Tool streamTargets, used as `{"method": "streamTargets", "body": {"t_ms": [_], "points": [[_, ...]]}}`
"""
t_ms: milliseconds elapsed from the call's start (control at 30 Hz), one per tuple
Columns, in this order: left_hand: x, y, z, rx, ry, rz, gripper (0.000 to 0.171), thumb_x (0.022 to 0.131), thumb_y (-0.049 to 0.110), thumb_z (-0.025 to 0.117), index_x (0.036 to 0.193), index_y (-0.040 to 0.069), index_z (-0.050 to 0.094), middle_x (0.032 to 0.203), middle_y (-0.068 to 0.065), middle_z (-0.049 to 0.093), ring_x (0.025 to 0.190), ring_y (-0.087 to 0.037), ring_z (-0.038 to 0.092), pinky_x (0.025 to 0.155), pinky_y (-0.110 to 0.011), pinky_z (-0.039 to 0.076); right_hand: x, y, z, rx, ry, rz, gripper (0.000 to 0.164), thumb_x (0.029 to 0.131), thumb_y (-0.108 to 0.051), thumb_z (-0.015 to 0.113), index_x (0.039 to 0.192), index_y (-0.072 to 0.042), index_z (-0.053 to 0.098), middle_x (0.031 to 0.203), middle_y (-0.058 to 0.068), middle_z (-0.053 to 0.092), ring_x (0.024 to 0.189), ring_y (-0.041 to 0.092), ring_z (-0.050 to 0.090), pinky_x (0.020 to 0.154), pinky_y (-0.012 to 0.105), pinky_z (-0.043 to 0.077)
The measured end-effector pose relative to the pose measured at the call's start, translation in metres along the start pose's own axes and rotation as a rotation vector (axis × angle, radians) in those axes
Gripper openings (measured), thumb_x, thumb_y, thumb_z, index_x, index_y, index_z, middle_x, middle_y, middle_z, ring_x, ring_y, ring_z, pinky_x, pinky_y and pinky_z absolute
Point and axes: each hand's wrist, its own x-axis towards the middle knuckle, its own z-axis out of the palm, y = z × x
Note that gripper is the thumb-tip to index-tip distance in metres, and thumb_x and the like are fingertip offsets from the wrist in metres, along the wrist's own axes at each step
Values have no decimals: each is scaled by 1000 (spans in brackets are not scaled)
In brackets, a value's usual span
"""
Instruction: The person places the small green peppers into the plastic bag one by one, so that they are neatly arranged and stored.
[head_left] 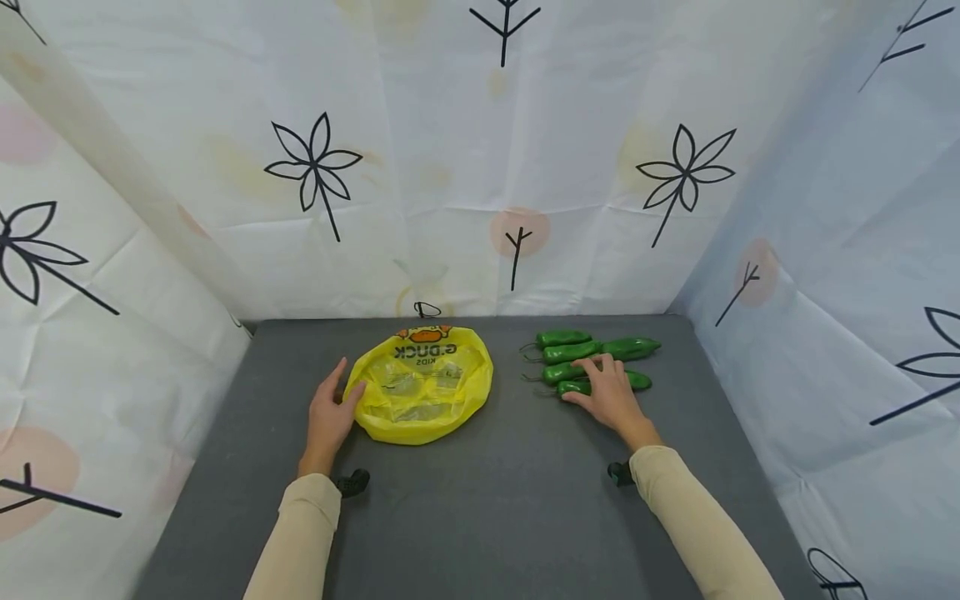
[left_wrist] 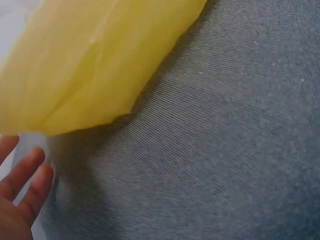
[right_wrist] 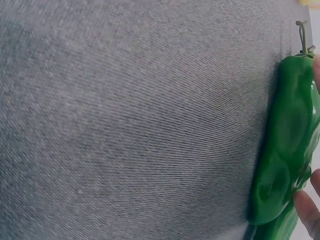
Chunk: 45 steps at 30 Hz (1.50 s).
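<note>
Right of the yellow bag (head_left: 420, 387) lay green peppers (head_left: 572, 352), probably light, firm and slick (best taken round the middle, I thought, sparing the stems (right_wrist: 303, 40)). The right hand (head_left: 611, 402) arched over them, its grip unclear; the left hand (head_left: 327, 417), fingers spread, stood at the bag's edge.

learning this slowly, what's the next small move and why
Probably close the right hand on the nearest green chili pepper: it is spread over the front row, while the left hand is at the edge of the yellow G.Duck bag.
</note>
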Motion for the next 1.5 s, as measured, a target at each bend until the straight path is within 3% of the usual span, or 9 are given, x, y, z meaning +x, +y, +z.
{"method": "streamTargets", "body": {"t_ms": [200,367,567,633,733,867,1267,1500], "points": [[-2,-7,3,-110,9,-75,66,101,53,57,160,41,30,160,-7,44,130,-33,51,106,-53,43,-2,3,1,15,18,-10,55,89,-40,79,134,-15,62,134,25,47,112,41,46,93,56,40],[-1,-14,6,-206,29,-115,62,102,47,59,159,36,37,158,-7,48,134,-31,51,111,-50,42,-4,5,4,4,16,-8,49,90,-36,78,133,-16,64,128,22,51,109,39,46,92,55,40],[-2,-23,6,-330,40,-200,60,100,44,63,156,40,41,157,-6,50,143,-25,48,119,-46,39,-6,5,6,-5,7,-19,47,91,-34,77,133,-16,66,118,18,54,101,36,48,87,53,40],[-1,-25,6,-338,37,-217,61,99,47,64,155,42,41,156,-6,51,142,-24,50,116,-43,42,-7,5,7,1,6,-17,45,91,-34,77,131,-16,67,116,17,56,99,35,48,86,52,40],[0,-26,6,-338,32,-239,63,96,52,65,154,44,42,155,-4,53,132,-16,55,100,-25,51,-8,5,6,6,4,-13,43,90,-35,77,128,-16,68,115,15,58,97,33,48,84,49,39],[0,-27,7,-351,31,-245,63,96,53,65,154,44,42,154,-3,54,118,-3,55,79,-9,49,-8,4,3,20,-18,-15,42,90,-31,78,127,-15,68,118,16,63,100,35,50,85,50,39],[2,-27,9,-311,26,-230,66,94,60,63,154,43,43,151,-5,56,132,-20,54,79,-8,44,-9,12,0,73,-100,-30,45,92,-27,76,133,-13,67,134,15,67,106,35,53,88,52,40],[2,-27,10,-284,30,-233,66,93,66,59,153,46,42,151,-5,56,133,-20,54,85,-11,44,-10,12,-2,151,-125,-44,44,96,-27,72,136,-12,65,138,16,64,125,44,53,105,63,39]]}}
